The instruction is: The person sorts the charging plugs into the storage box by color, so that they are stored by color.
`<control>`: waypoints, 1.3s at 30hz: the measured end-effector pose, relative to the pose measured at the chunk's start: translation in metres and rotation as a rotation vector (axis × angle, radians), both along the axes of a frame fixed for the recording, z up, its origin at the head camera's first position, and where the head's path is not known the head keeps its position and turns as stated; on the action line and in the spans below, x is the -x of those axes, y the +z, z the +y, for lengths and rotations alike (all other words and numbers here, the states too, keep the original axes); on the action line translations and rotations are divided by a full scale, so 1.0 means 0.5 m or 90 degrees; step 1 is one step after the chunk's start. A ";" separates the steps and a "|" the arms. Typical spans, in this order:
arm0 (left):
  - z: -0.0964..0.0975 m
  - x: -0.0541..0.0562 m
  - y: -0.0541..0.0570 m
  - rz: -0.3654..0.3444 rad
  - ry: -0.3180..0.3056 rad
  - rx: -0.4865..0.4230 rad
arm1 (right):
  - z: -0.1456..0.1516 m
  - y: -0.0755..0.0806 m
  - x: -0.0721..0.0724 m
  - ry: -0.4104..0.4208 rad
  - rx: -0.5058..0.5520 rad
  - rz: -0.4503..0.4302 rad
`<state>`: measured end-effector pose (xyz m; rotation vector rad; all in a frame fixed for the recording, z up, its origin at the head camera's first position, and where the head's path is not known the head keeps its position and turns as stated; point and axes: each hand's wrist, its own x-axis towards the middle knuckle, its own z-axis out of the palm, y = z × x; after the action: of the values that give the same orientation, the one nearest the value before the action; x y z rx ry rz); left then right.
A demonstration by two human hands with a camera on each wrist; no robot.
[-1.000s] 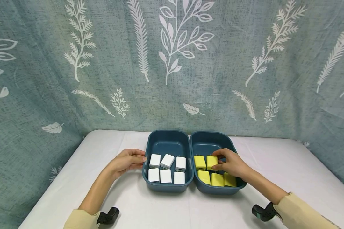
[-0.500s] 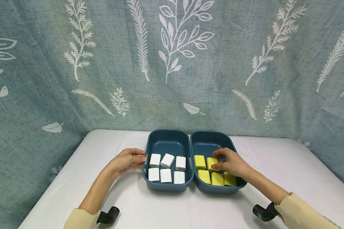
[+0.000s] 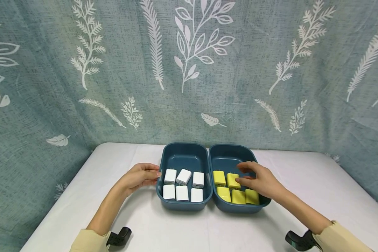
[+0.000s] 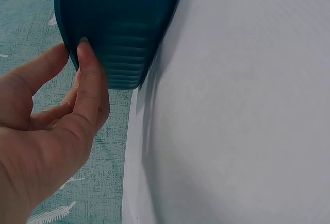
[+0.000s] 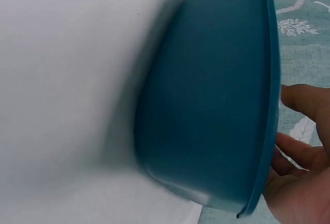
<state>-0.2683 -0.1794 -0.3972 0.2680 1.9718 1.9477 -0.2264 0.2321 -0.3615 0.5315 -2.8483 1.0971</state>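
Observation:
Two dark blue plastic bins stand side by side. My left hand (image 3: 141, 175) pinches the side rim of the left bin (image 3: 184, 157), with fingertips on its wall in the left wrist view. Several white USB charger plugs (image 3: 182, 193) lie in two rows in that bin. Over the right bin (image 3: 228, 162) is my right hand (image 3: 259, 178), thumb and fingers spread apart with nothing between them. Its thumb tip overlaps the edge of a yellow USB charger plug (image 3: 232, 181). More yellow charger plugs (image 3: 223, 194) sit around that one. The right bin's wall hides the plugs in the right wrist view.
A white cloth covers the table (image 3: 189, 227). Behind it hangs a grey-green curtain (image 3: 119, 70) with white leaf prints. Black wrist cameras (image 3: 121, 236) extend inward from both sleeves. The two bins touch along their sides.
My right hand has let go of the yellow charger plug, which now lies slightly lower and tilted, and has drawn back to the right. The left hand stays on its bin.

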 end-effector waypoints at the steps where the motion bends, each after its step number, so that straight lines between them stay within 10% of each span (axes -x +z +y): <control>1: 0.000 0.000 0.000 0.000 -0.001 0.000 | 0.003 0.001 -0.005 0.006 0.009 0.006; 16: -0.016 -0.008 -0.003 0.003 0.010 0.011 | 0.051 0.017 -0.069 -0.028 0.066 0.036; 26: -0.023 -0.008 -0.001 0.020 0.023 0.034 | 0.097 0.007 -0.063 -0.033 -0.024 0.159; 39: -0.022 -0.043 0.041 0.201 -0.003 0.352 | 0.150 0.044 -0.011 -0.047 -0.170 0.096</control>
<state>-0.2470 -0.1903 -0.3769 0.4477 2.6079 1.3378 -0.2209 0.3071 -0.3397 0.4948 -2.8681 0.6395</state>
